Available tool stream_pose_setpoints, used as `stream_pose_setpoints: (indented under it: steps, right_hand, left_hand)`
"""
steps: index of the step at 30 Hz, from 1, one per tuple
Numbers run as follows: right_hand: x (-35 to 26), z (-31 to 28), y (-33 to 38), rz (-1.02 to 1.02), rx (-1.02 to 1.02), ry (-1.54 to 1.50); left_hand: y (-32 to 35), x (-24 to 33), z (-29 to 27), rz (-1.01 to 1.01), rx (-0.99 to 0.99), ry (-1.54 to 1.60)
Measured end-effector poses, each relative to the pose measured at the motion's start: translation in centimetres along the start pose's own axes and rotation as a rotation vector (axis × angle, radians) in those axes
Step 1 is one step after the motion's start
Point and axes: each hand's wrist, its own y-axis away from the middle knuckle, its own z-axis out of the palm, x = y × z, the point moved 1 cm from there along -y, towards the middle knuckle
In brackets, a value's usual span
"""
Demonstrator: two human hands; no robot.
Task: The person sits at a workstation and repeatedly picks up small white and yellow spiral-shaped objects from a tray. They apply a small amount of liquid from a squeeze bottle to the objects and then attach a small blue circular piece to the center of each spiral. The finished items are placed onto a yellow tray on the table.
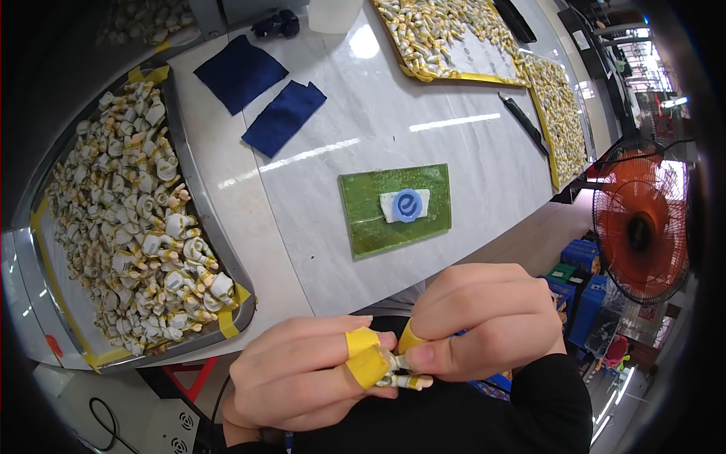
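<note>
Close to my body, my left hand (302, 371) pinches a small white figurine part (398, 372) with gold and skin-coloured bits. Yellow tape wraps two of its fingers. From the other side my right hand (484, 321) closes on the same part with thumb and forefinger, and yellow tape shows on that forefinger too. The fingertips hide much of the piece. Beyond the hands, a green glass-like plate (359, 234) lies on the table, bearing a white pad (387, 206) and a round blue piece (407, 205) with a dark curved mark.
On the left stands a metal tray (193, 193) heaped with white figurine parts (136, 227). Two dark blue cloths (283, 119) lie behind the plate. Far right are trays of small yellow-white parts (435, 38) and a black-handled tool (524, 123). An orange fan (641, 227) stands beyond the table's right edge.
</note>
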Motion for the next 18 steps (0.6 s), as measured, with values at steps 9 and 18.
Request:
stream_pose_setpoints:
  steps: [9,18]
  right_hand:
    - [-0.1,0.5,0.6,-0.016,0.078,0.129]
    - [0.5,-0.6,-0.5,0.3,-0.043,-0.053]
  left_hand:
    - [-0.3,0.0,0.2,0.008,0.012,-0.189]
    - [1.2,-1.0,1.2,-0.523,0.106,0.745]
